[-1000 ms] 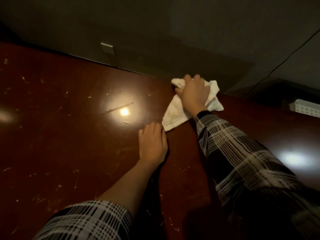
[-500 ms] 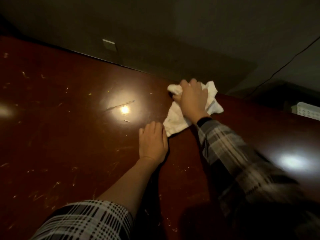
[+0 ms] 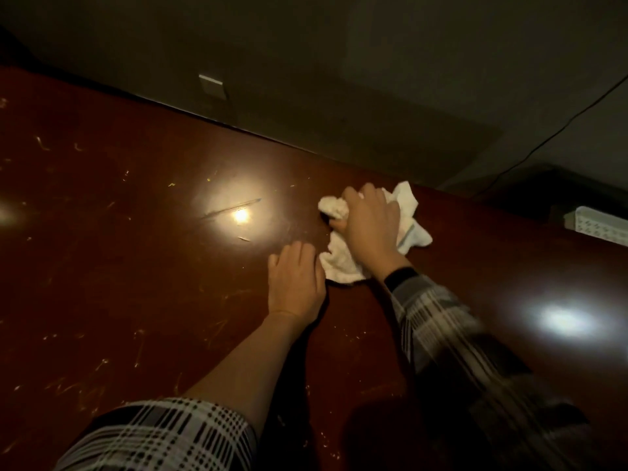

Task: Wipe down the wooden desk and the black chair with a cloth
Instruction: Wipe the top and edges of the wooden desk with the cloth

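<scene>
Head view, left to right: wooden desk (image 3: 102, 266) scattered with specks; left hand (image 3: 295, 279) flat, centre frame; right hand (image 3: 370, 226) apparently bunching the cloth (image 3: 339, 263) right of centre. Bunched so, it may skip those left-side specks.

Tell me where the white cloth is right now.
In the head view the white cloth lies on the wooden desk right of centre near its far edge, bunched under the right hand, with the left hand flat beside it.
</scene>
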